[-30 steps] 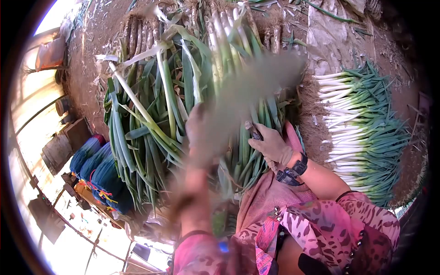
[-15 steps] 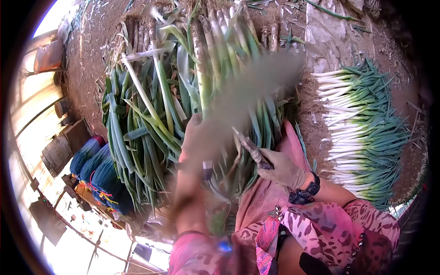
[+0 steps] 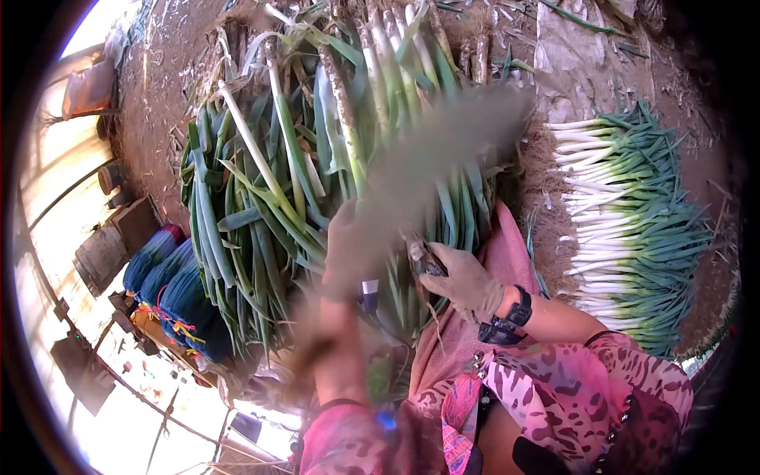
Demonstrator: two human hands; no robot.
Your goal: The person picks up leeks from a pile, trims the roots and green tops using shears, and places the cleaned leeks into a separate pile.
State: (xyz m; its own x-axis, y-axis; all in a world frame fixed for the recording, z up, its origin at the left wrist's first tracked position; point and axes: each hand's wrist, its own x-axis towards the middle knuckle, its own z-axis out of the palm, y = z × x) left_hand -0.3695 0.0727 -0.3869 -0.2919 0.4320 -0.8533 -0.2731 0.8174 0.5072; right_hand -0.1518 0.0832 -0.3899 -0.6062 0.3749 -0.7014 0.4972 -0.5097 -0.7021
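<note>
A grey blurred smear hides much of my left hand (image 3: 342,237), which is over the leaves below a thick leek (image 3: 342,107); its fingers and anything in them cannot be made out. My gloved right hand (image 3: 467,281) is closed round a narrow, dirt-stained tool (image 3: 423,260) with a dark handle, pointing up and left over the leaves. Long leeks with green leaves (image 3: 253,253) lie in a wide pile under and left of both hands. A pink cloth (image 3: 499,253) lies just beyond my right hand.
Cleaned leeks (image 3: 594,222) lie in a long row at the right, white stems toward the pile. Bundles of blue-green strings (image 3: 170,277) stand at lower left. A pale sheet (image 3: 574,63) covers soil at upper right. Wooden blocks (image 3: 103,257) are at the left.
My right hand has moved slightly left and up with the tool, whose tip now shows less. My left hand has shifted slightly right and down. The view has shifted a little.
</note>
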